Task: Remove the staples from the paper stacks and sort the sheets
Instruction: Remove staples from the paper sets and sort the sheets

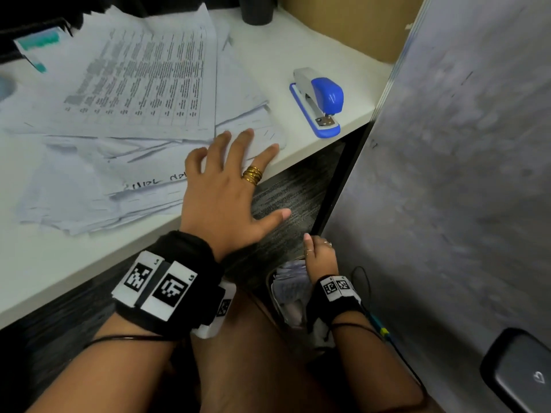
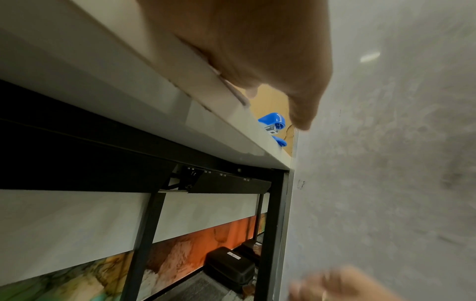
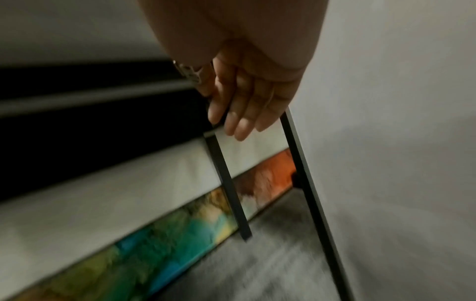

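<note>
Left hand (image 1: 222,189) flat, fingers spread, pressing loose white printed paper stacks (image 1: 131,120) at white desk's front edge (image 1: 89,260); bare desktop right of them, around blue-grey stapler (image 1: 320,101). Stapler's long axis runs front-back, mouth toward edge. Right hand (image 1: 320,256) below desk, fingers loosely hanging, empty.

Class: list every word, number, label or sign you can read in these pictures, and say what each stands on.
Printed table on the top sheet: too blurred to read.
Handwriting on the lower sheet: upside down, illegible.
Wrist band tags: black-and-white codes; the tiny corner letters are unreadable.
Stapler: no text visible.
</note>
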Tool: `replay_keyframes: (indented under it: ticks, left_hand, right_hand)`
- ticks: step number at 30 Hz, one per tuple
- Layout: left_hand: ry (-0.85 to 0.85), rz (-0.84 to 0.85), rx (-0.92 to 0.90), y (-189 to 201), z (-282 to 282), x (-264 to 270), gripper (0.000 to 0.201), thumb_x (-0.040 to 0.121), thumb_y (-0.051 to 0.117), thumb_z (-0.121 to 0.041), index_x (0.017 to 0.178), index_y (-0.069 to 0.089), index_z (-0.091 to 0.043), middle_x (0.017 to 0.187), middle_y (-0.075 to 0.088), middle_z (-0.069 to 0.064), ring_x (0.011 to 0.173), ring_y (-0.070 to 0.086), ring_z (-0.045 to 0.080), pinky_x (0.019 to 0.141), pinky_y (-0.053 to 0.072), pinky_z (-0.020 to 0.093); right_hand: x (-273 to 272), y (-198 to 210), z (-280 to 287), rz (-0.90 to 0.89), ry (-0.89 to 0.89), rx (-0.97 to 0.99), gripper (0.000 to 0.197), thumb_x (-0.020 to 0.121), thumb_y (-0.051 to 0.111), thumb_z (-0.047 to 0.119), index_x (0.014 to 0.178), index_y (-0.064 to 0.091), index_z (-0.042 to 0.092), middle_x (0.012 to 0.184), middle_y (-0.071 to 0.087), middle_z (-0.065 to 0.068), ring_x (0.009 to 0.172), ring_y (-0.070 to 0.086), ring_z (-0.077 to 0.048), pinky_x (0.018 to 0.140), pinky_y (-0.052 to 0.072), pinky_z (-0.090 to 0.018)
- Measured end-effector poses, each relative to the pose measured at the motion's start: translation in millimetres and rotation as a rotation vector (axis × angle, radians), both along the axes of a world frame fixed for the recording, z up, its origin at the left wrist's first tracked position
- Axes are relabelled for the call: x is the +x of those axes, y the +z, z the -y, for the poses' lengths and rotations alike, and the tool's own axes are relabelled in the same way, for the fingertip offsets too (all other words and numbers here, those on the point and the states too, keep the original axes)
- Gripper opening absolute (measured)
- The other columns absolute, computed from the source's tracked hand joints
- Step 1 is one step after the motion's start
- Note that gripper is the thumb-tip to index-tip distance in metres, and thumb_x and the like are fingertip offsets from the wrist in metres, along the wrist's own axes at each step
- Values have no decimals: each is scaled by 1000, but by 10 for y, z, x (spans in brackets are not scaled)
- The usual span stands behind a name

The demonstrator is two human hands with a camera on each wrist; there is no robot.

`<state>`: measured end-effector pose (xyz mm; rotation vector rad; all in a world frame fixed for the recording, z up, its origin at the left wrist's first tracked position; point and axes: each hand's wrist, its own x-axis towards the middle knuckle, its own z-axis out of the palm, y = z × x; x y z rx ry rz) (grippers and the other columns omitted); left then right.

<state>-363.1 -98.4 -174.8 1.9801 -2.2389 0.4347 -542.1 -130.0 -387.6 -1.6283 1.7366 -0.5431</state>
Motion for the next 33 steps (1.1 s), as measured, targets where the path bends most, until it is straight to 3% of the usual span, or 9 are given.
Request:
replay_keyframes:
  ticks: [3,8,12,15,18,24,27,30,33]
  left_hand:
    - [54,-98,-16,48,-35,-23,88,79,31,-75,149,24,-22,154,17,22,124,36,33,90,22,44]
    - [184,-157,129,275,-29,-108,76,87,5,-59,146,29,-18,154,22,11,129,30,29,94,20,43]
    - [89,-258,-57,495,-30,4,39,94,42,-21,133,50,-22,148,34,4,131,30,23,97,18,34]
    - [242,-368,-100,533,-70,174,47,90,51,-12,137,43,-14,154,20,12,141,16,30,111,16,39]
    - [389,-350,124,488,-104,352,61,96,39,-42,147,23,-13,155,22,11,142,18,30,115,16,45]
    - [397,-83,200,609,-172,394,59,94,25,-61,133,47,-22,129,55,1,124,44,26,113,4,55]
    - [332,47,177,671,-220,310,45,100,26,-48,121,55,-21,114,61,0,112,54,25,113,-2,56]
    - [270,135,155,720,-290,223,29,102,29,-21,120,50,-16,101,64,0,100,59,25,112,-8,55]
    - [223,160,153,756,-366,177,24,95,33,-7,113,49,-11,79,54,-1,88,61,24,112,-7,55]
  right_hand:
    - [-18,560,6,-9,20,-226,33,97,47,22,76,60,0,74,62,-18,75,58,-34,63,35,-32]
    - [62,1493,-36,64,-35,-561,33,90,46,31,84,71,9,70,66,-8,64,59,-25,64,42,-30]
    - [228,2051,-38,155,67,-701,16,89,60,15,102,68,10,104,64,-6,97,56,-19,82,39,-22]
    - [376,2196,-34,87,246,-613,34,93,54,21,127,58,16,138,48,-3,129,37,-18,103,23,-19]
    - [518,2268,-33,-23,401,-521,45,99,43,29,143,39,21,154,27,2,143,16,-17,111,7,-20]
    - [632,2354,-13,-106,495,-282,45,102,30,34,146,34,20,156,23,0,145,12,-19,118,5,-30]
    - [638,2431,-45,-21,491,-207,45,103,28,34,145,34,21,156,22,-1,145,11,-19,116,5,-28]
    - [640,2522,-59,126,440,-143,45,103,28,32,145,36,15,155,23,-3,145,13,-18,115,5,-25]
    - [626,2597,-56,201,361,-244,42,103,31,29,127,59,9,145,43,-4,142,23,-19,114,12,-27]
